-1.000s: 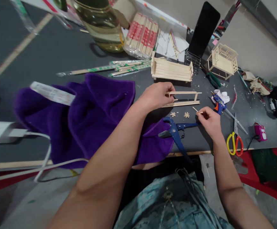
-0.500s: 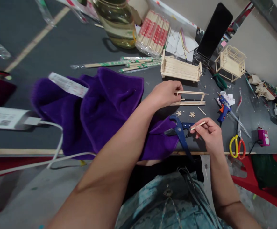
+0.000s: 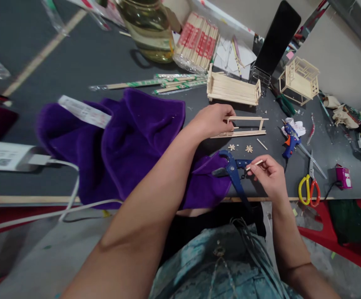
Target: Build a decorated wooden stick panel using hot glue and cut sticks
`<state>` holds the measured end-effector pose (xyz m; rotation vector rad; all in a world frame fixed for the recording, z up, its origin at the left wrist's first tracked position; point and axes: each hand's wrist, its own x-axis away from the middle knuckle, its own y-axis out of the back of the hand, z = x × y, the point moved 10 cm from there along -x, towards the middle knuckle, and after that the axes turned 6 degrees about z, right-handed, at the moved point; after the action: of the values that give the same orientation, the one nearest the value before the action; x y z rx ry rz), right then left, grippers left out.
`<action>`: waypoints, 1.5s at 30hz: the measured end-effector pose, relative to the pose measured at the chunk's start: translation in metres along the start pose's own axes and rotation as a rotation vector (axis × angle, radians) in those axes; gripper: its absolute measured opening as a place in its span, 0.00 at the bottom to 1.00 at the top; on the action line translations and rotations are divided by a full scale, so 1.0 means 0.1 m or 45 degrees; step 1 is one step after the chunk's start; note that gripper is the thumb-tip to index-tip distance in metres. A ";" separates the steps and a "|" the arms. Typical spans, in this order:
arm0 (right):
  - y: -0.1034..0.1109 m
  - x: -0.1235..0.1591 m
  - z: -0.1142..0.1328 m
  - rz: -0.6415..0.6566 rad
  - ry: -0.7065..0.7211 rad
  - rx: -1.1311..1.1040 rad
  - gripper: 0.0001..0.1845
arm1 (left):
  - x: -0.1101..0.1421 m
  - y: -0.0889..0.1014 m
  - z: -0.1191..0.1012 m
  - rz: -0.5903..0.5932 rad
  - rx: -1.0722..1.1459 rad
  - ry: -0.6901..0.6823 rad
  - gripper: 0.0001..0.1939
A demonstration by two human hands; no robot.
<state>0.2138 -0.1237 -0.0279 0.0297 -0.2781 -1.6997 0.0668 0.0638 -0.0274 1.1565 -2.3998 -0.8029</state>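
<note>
My left hand [image 3: 216, 119] is closed on the left end of a small frame of thin wooden sticks [image 3: 251, 133] lying on the dark table. Between thumb and fingers, my right hand [image 3: 269, 174] pinches a short wooden stick [image 3: 255, 165]. Just left of that hand rests a blue cutter [image 3: 235, 178], partly on a purple cloth [image 3: 146, 137]. Two small star-shaped stick pieces, one of them a wooden flower [image 3: 249, 148], sit below the frame. A loose short stick [image 3: 262, 144] lies to their right. Behind my left hand stands a miniature stick bench [image 3: 235, 89].
To the right are a blue glue gun [image 3: 291, 140], scissors [image 3: 309, 187] and green-handled pliers [image 3: 285, 104]. At the back stand a miniature stick structure [image 3: 300, 81], a dark phone [image 3: 276, 37], bundled sticks [image 3: 196, 43] and a jar [image 3: 151, 37]. A white cable [image 3: 74, 191] hangs over the front edge.
My right hand has come down and toward me with a short stick, leaving another stick on the table. My left hand still holds the frame. The camera view has shifted.
</note>
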 end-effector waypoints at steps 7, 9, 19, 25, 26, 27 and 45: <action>0.02 0.01 0.00 -0.013 -0.009 0.012 0.19 | -0.06 -0.02 0.07 0.034 0.145 0.010 0.17; 0.01 0.01 0.01 -0.013 0.005 0.015 0.18 | -0.06 0.00 0.07 -0.001 0.128 0.006 0.16; 0.05 0.16 0.24 -0.218 0.173 0.122 0.12 | 0.10 0.37 -0.19 -0.427 0.067 -0.156 0.12; 0.03 0.22 0.50 -0.277 0.268 0.100 0.10 | 0.77 0.46 -0.51 -0.616 0.342 -0.088 0.11; 0.02 0.23 0.53 -0.279 0.283 0.100 0.10 | 0.92 0.39 -0.54 -0.608 0.388 -0.082 0.13; 0.02 0.24 0.55 -0.281 0.291 0.096 0.10 | 1.07 0.30 -0.55 -0.597 0.431 -0.073 0.15; -0.37 0.16 0.00 0.205 0.287 1.052 0.49 | 1.55 -0.13 -0.05 -0.319 0.691 0.054 0.11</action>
<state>0.1749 -0.1350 -0.0328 0.7810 -0.7718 -1.3079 -0.0160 -0.0680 -0.0204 1.6784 -2.5448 -0.1770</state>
